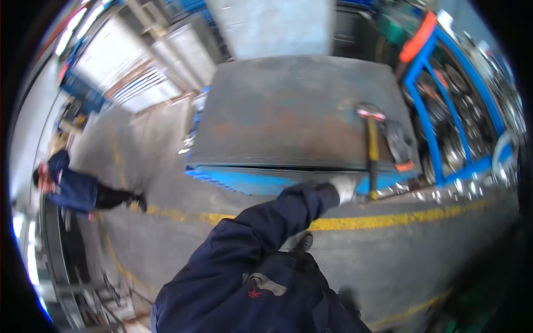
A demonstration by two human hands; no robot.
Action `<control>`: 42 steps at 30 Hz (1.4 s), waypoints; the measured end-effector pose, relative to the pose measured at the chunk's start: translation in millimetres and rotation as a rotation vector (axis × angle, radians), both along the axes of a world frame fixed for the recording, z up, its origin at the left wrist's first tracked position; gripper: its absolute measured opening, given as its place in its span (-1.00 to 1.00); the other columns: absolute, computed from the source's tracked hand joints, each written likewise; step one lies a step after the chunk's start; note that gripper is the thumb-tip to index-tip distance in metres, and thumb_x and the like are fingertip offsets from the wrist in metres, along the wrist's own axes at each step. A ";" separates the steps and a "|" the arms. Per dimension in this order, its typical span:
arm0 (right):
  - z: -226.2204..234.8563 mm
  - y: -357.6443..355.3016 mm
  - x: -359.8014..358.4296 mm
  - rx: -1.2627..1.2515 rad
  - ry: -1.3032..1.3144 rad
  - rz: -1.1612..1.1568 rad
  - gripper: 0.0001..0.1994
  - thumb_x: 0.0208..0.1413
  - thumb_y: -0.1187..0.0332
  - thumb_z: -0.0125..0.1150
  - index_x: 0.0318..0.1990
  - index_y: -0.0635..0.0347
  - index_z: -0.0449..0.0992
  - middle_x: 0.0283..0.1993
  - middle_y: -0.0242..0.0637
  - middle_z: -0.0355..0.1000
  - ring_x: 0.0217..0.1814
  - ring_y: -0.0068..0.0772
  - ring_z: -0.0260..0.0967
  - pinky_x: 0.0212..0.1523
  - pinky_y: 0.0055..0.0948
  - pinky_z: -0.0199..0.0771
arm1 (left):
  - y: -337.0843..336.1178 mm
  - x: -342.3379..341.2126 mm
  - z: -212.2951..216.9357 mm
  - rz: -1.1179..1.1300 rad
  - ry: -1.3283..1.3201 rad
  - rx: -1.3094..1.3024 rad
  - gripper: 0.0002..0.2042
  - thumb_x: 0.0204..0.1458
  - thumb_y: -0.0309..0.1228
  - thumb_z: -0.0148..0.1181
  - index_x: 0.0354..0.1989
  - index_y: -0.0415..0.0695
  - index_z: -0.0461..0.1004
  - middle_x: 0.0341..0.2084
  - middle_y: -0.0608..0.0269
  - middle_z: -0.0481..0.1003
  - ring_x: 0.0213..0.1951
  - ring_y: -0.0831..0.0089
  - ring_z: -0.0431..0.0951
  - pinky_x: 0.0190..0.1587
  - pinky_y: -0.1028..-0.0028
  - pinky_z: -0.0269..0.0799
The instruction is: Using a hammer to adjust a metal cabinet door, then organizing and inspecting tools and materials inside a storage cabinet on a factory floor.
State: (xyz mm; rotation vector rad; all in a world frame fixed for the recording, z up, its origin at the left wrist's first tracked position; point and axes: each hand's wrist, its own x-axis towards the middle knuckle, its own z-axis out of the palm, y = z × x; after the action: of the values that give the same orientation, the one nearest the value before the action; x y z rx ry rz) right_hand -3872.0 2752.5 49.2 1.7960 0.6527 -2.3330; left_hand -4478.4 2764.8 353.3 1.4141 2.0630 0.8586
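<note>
My left hand (345, 189), in a white glove, is at the front edge of a steel-topped bench (288, 111) with a blue front. Its fingers are blurred, so their grip does not show. Just to the right of the glove, a hammer (372, 147) with a yellow and black handle lies on the bench top. The hammer's head points to the far side, and its handle end sticks out past the near edge. Beside it rests a dark grey item (398, 141) with an orange end, its kind unclear. My right hand is out of sight.
A blue-framed rack (425, 105) full of shiny metal parts stands at the right of the bench. Far left, a person (75, 186) in dark blue clothes is on the grey floor. Yellow lines (383, 220) cross the floor before the bench. White panels (119, 53) stand back left.
</note>
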 end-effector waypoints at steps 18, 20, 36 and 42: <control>149.3 -133.6 -487.6 0.691 0.213 1.773 -0.77 0.12 0.25 0.05 -0.31 0.26 0.46 -0.45 -0.21 0.46 -0.58 -0.32 0.37 -0.58 -0.37 0.36 | -700.6 113.2 -67.7 1.196 -0.524 -0.595 -0.35 -0.12 0.08 0.12 -0.04 -0.29 0.42 -0.13 -0.20 0.45 -0.03 -0.01 0.45 0.02 0.21 0.34; 162.2 -201.1 -513.4 0.702 0.263 1.820 -0.77 0.12 0.25 0.04 -0.32 0.27 0.47 -0.45 -0.22 0.46 -0.59 -0.34 0.36 -0.57 -0.38 0.35 | -754.4 142.5 -77.6 1.264 -0.538 -0.568 -0.32 -0.10 0.08 0.13 0.01 -0.31 0.37 -0.29 -0.15 0.50 -0.27 0.10 0.52 -0.15 0.25 0.41; 117.0 -620.3 -755.5 0.890 0.424 2.120 -0.79 0.02 0.27 0.12 -0.41 0.24 0.54 -0.58 -0.27 0.45 -0.60 -0.45 0.36 -0.54 -0.45 0.36 | -1070.0 143.9 -91.7 1.731 -0.791 -0.348 -0.33 -0.09 0.08 0.17 0.06 -0.23 0.36 -0.07 -0.13 0.45 0.00 0.04 0.44 0.05 0.27 0.34; 92.2 -776.8 -866.8 0.776 0.263 2.168 -0.65 0.08 0.11 0.10 -0.38 0.29 0.55 -0.51 -0.19 0.51 -0.48 -0.35 0.47 -0.37 -0.38 0.44 | -1213.5 72.8 -90.2 1.864 -0.835 -0.410 -0.36 -0.11 0.07 0.17 0.01 -0.23 0.41 -0.11 -0.11 0.47 -0.02 0.05 0.45 0.04 0.29 0.35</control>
State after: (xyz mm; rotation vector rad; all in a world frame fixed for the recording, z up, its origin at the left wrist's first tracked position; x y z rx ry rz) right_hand -4738.8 1975.7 141.5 -0.0201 2.0463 -0.6116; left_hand -4405.6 1551.3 263.2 -1.3003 2.0637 1.0995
